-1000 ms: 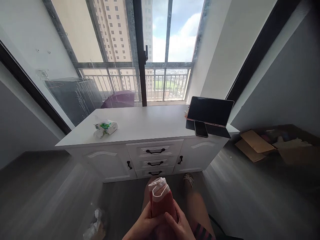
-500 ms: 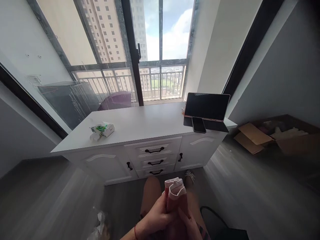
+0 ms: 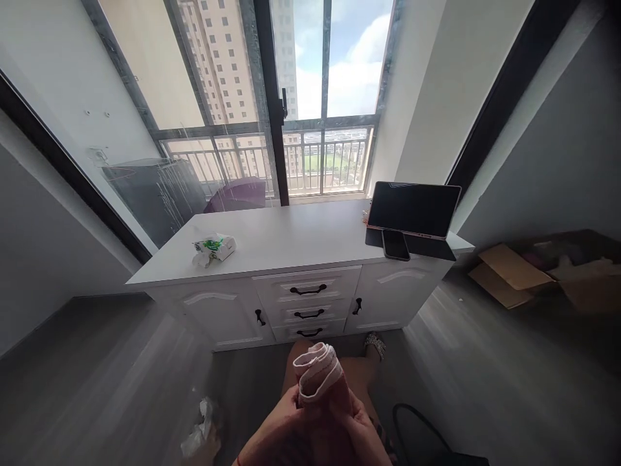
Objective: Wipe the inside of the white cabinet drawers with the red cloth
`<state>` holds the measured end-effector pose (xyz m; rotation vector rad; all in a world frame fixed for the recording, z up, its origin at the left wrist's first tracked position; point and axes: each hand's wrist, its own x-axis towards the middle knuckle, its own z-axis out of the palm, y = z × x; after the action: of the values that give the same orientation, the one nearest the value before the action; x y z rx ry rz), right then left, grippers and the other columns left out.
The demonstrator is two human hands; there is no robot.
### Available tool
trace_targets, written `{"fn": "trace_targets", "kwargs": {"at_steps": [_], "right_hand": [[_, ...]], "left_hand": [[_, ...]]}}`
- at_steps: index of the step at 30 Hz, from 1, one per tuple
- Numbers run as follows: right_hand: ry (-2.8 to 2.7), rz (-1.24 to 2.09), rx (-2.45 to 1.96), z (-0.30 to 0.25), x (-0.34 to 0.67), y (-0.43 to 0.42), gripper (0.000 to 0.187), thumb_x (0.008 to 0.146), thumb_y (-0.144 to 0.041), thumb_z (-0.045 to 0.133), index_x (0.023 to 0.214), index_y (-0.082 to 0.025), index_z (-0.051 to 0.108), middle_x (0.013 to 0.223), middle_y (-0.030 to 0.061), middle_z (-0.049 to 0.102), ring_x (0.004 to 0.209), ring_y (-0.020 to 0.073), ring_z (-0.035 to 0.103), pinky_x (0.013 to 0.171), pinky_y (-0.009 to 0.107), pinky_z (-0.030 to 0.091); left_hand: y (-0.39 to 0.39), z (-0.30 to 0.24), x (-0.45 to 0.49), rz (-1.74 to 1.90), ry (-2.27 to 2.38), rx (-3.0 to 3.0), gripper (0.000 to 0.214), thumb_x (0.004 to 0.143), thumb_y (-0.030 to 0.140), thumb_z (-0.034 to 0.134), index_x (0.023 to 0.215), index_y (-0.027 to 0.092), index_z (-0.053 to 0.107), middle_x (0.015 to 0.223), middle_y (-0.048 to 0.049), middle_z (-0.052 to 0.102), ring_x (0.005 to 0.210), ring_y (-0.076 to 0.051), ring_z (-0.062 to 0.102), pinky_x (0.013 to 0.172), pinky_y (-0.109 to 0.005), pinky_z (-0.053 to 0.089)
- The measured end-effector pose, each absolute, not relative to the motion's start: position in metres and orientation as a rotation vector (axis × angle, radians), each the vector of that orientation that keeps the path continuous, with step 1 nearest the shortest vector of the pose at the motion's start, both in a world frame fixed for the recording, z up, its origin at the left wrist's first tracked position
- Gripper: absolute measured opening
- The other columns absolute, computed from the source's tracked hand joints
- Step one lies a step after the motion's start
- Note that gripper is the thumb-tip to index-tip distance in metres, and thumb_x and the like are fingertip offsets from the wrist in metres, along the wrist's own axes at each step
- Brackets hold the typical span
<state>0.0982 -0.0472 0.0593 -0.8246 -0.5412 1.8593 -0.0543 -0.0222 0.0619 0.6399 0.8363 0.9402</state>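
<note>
Low in the middle of the view, both my hands are wrapped round a rolled red cloth (image 3: pixel 321 388) with a white folded edge at its top. My left hand (image 3: pixel 277 432) grips its left side with the thumb lying against the fabric. On the other side, my right hand (image 3: pixel 365 432) closes round it from the right. The roll stands upright over my bare knees. Ahead of me stands a white cabinet (image 3: pixel 272 243) with black drawer handles.
A tissue pack (image 3: pixel 214 246) lies on the cabinet's left part; a tablet (image 3: pixel 413 210) on a dark keyboard and a phone (image 3: pixel 395 244) sit at its right end. Crumpled wrapping (image 3: pixel 200 432) lies on the floor left of me, cardboard boxes (image 3: pixel 514 275) at the right wall.
The view has swung slightly to the left and down. The cloth roll stays in both hands, now a little lower and more central, with its white end turned slightly.
</note>
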Motion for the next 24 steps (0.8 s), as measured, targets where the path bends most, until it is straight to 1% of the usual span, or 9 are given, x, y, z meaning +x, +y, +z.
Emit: {"fn": "trace_targets", "kwargs": {"at_steps": [2, 4, 6, 9, 11, 15, 19, 22, 24], "right_hand": [[-0.600, 1.898, -0.838, 0.059, 0.098, -0.045, 0.057, 0.062, -0.047, 0.082, 0.110, -0.018, 0.069, 0.107, 0.0103, 0.072, 0.110, 0.0312, 0.062, 0.100, 0.045, 0.044], [-0.675, 1.941, -0.886, 0.058, 0.099, -0.042, 0.057, 0.064, -0.047, 0.081, 0.112, -0.018, 0.069, 0.106, 0.0099, 0.072, 0.112, 0.0304, 0.061, 0.101, 0.044, 0.043], [-0.758, 1.973, -0.926, 0.057, 0.100, -0.040, 0.057, 0.067, -0.046, 0.080, 0.114, -0.018, 0.068, 0.110, 0.0096, 0.071, 0.113, 0.0296, 0.061, 0.101, 0.042, 0.043], [-0.862, 1.983, -0.896, 0.054, 0.101, -0.037, 0.059, 0.066, -0.042, 0.081, 0.118, -0.019, 0.065, 0.118, 0.0092, 0.068, 0.115, 0.0288, 0.059, 0.101, 0.040, 0.042], [-0.886, 1.996, -0.848, 0.053, 0.104, -0.035, 0.062, 0.063, -0.039, 0.083, 0.119, -0.020, 0.064, 0.120, 0.0088, 0.067, 0.116, 0.0292, 0.059, 0.101, 0.040, 0.042], [-0.871, 2.025, -0.910, 0.049, 0.112, -0.032, 0.060, 0.059, -0.036, 0.084, 0.114, -0.019, 0.066, 0.118, 0.0086, 0.068, 0.115, 0.0301, 0.059, 0.102, 0.042, 0.042], [-0.851, 1.976, -0.980, 0.044, 0.118, -0.031, 0.058, 0.063, -0.036, 0.082, 0.115, -0.016, 0.066, 0.118, 0.0105, 0.068, 0.116, 0.0301, 0.059, 0.104, 0.043, 0.040], [-0.790, 1.962, -0.974, 0.041, 0.118, -0.033, 0.060, 0.063, -0.038, 0.083, 0.116, -0.015, 0.065, 0.120, 0.0119, 0.067, 0.117, 0.0303, 0.058, 0.104, 0.043, 0.040], [-0.741, 1.951, -0.957, 0.041, 0.116, -0.035, 0.061, 0.062, -0.039, 0.083, 0.115, -0.016, 0.066, 0.120, 0.0120, 0.067, 0.117, 0.0303, 0.059, 0.104, 0.042, 0.040]], "left_hand": [[-0.027, 0.058, -0.057, 1.001, 0.807, 0.575, 0.061, 0.047, 0.041, 0.090, 0.100, 0.014, 0.074, 0.103, -0.0156, 0.073, 0.107, -0.037, 0.063, 0.101, -0.046, 0.042], [-0.031, 0.057, -0.056, 1.086, 0.832, 0.417, 0.055, 0.056, 0.040, 0.086, 0.103, 0.014, 0.072, 0.102, -0.0147, 0.074, 0.102, -0.033, 0.066, 0.097, -0.044, 0.045], [-0.034, 0.059, -0.052, 1.182, 0.898, 0.256, 0.048, 0.061, 0.034, 0.083, 0.103, 0.015, 0.070, 0.099, -0.0135, 0.074, 0.092, -0.029, 0.070, 0.090, -0.041, 0.050], [-0.032, 0.061, -0.043, 1.289, 1.044, 0.111, 0.035, 0.062, 0.022, 0.081, 0.093, 0.015, 0.067, 0.085, -0.0092, 0.074, 0.073, -0.024, 0.071, 0.075, -0.035, 0.054], [-0.029, 0.060, -0.039, 1.336, 1.098, 0.048, 0.031, 0.062, 0.018, 0.079, 0.089, 0.016, 0.065, 0.079, -0.0063, 0.074, 0.067, -0.022, 0.070, 0.070, -0.032, 0.054], [-0.023, 0.057, -0.034, 1.359, 1.101, -0.016, 0.023, 0.068, 0.017, 0.075, 0.088, 0.015, 0.065, 0.078, -0.0064, 0.074, 0.067, -0.021, 0.070, 0.070, -0.032, 0.055], [-0.019, 0.057, -0.033, 1.211, 0.921, -0.108, 0.013, 0.077, 0.020, 0.068, 0.085, 0.010, 0.068, 0.080, -0.0116, 0.075, 0.070, -0.023, 0.071, 0.077, -0.034, 0.055], [-0.019, 0.057, -0.030, 1.180, 0.800, -0.122, 0.015, 0.080, 0.022, 0.065, 0.085, 0.009, 0.070, 0.081, -0.0123, 0.076, 0.071, -0.022, 0.071, 0.079, -0.035, 0.054], [-0.023, 0.056, -0.027, 1.149, 0.724, -0.086, 0.021, 0.080, 0.029, 0.066, 0.087, 0.010, 0.071, 0.086, -0.0118, 0.076, 0.077, -0.024, 0.071, 0.084, -0.037, 0.054]]}}
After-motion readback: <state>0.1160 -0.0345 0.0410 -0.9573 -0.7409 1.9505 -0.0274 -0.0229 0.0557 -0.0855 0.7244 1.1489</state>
